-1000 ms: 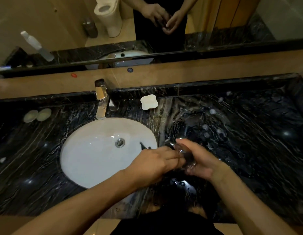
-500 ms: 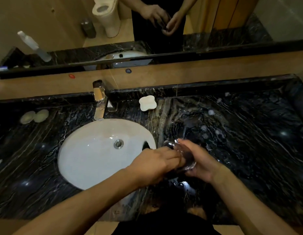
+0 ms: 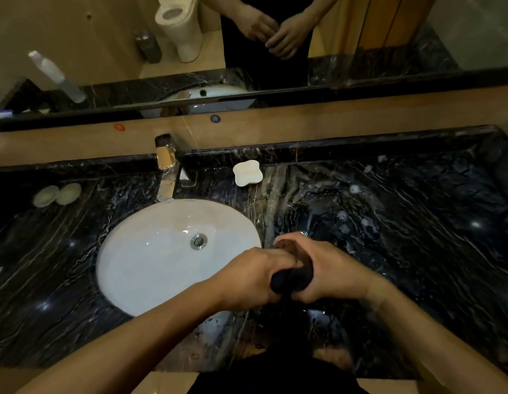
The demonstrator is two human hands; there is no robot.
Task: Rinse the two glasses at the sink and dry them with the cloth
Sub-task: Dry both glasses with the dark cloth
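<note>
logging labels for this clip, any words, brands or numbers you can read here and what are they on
None can be read.
Blue round sticker on the wall strip: print too blurred to read.
Red sticker on the same strip: too small and blurred.
Tap, white soap dish: no marking shows.

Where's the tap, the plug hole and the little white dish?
tap [image 3: 167,177], head view, on its shiny spout.
plug hole [image 3: 198,241], head view, on the metal drain ring.
little white dish [image 3: 246,172], head view, on its middle.

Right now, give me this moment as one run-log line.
phase: drying | left hand: grips cloth | right hand: holds glass | place: over counter, right of sink | tap: no water seen
</note>
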